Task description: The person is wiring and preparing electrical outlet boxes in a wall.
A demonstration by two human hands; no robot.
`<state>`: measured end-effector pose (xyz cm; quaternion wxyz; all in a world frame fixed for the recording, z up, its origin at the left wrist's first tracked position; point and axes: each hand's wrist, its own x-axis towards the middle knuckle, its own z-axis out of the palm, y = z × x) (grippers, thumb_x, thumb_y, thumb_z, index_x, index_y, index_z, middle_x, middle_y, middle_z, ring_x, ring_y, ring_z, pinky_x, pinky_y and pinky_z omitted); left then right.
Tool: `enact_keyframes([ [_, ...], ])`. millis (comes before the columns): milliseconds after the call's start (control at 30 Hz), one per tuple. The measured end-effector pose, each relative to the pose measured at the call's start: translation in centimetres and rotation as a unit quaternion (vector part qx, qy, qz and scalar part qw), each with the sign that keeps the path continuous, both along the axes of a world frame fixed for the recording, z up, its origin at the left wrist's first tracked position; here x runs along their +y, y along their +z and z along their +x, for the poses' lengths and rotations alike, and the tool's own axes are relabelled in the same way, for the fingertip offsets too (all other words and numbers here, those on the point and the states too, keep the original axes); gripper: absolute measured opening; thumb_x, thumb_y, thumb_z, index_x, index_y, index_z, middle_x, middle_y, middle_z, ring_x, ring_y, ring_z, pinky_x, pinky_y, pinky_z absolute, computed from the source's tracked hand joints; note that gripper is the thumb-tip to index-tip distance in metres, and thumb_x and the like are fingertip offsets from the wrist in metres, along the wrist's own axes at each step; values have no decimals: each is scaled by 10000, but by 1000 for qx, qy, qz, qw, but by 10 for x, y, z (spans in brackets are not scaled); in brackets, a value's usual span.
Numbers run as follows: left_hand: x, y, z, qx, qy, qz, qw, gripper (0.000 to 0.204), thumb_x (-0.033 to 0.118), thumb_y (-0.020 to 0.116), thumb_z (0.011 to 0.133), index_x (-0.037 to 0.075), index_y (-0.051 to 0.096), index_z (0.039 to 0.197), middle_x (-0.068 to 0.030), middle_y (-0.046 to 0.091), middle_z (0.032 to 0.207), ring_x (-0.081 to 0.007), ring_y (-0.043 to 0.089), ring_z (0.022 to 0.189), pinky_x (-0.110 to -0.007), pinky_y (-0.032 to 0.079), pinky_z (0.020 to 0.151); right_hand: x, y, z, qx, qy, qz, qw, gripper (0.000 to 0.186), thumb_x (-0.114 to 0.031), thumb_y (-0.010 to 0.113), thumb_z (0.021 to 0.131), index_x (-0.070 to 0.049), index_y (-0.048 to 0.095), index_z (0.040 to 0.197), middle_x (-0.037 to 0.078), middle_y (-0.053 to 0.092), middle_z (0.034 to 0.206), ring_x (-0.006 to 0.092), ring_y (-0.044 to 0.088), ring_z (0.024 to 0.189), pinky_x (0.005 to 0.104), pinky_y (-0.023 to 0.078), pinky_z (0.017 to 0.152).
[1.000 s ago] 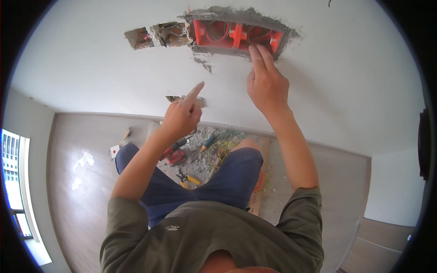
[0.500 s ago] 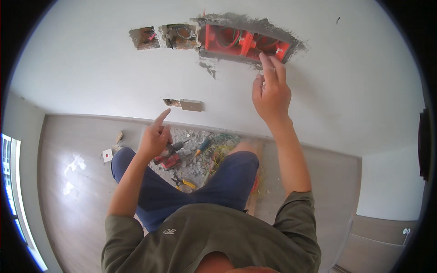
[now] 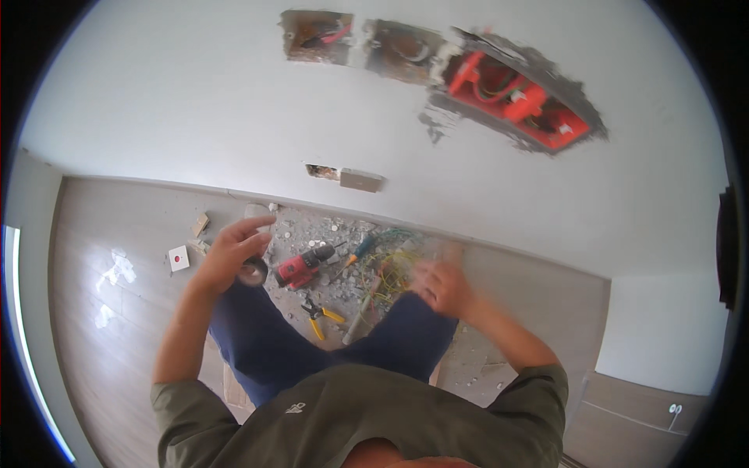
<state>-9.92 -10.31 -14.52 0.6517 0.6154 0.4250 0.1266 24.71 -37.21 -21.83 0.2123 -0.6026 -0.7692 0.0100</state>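
Note:
My left hand [image 3: 228,253] is above my left knee, fingers stretched out and apart, with nothing visible in them. Just beneath it is a round, dark-centred object [image 3: 253,272], partly covered by the hand; its kind is unclear. My right hand [image 3: 443,288], smeared by motion, hovers by my right knee beside a tangle of yellow-green wires [image 3: 396,273]. Between my legs lie a red and black cordless drill [image 3: 300,267], a blue-handled screwdriver [image 3: 360,250] and yellow-handled wire strippers [image 3: 321,315]. Up on the wall sits a red double wall box [image 3: 511,95] with wires inside, framed by grey mortar.
Left of the red box are two rough wall openings [image 3: 318,48]. Lower down, a small hole [image 3: 321,171] adjoins a beige cover plate [image 3: 360,180]. Grey rubble [image 3: 320,226] is strewn on the floor by the wall. A white square plate [image 3: 179,258] lies at left.
My right hand has dropped from the red wall box to beside my right knee. My left hand has drawn back from the wall, down and left. The view has shifted.

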Motion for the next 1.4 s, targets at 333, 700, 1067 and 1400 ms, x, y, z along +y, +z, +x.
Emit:
enact_keyframes([
  [333,43,45,-44,63,-98,-203,972,618,33,723,833,-16,475,1397,27,542,857,-55,547,719,-208,439,595,-32,73,-85,150,5,-204,968,452,-200,668,812,-63,581,1233,122,578,1217,321,581,1070,434,468,924],
  [700,-72,102,-265,395,-36,-118,910,554,111,733,804,-19,558,1313,-73,649,763,-127,622,612,-277,493,521,20,177,-169,283,-262,-157,909,208,-124,619,859,-72,651,1058,159,647,961,358,614,972,462,481,885],
  [1067,-192,198,-368,448,-7,-308,839,616,70,746,817,-33,492,1368,-79,647,820,-133,614,629,-277,478,507,244,247,-93,212,-467,90,854,172,-207,631,869,-111,682,1002,127,671,899,329,657,762,428,532,683],
  [1400,-181,195,-359,404,85,-310,856,579,59,711,850,-57,476,1366,-52,623,792,-97,553,592,-242,450,503,245,231,-78,206,-500,184,821,158,-219,631,854,-84,712,853,104,703,744,259,688,647,354,520,632],
])
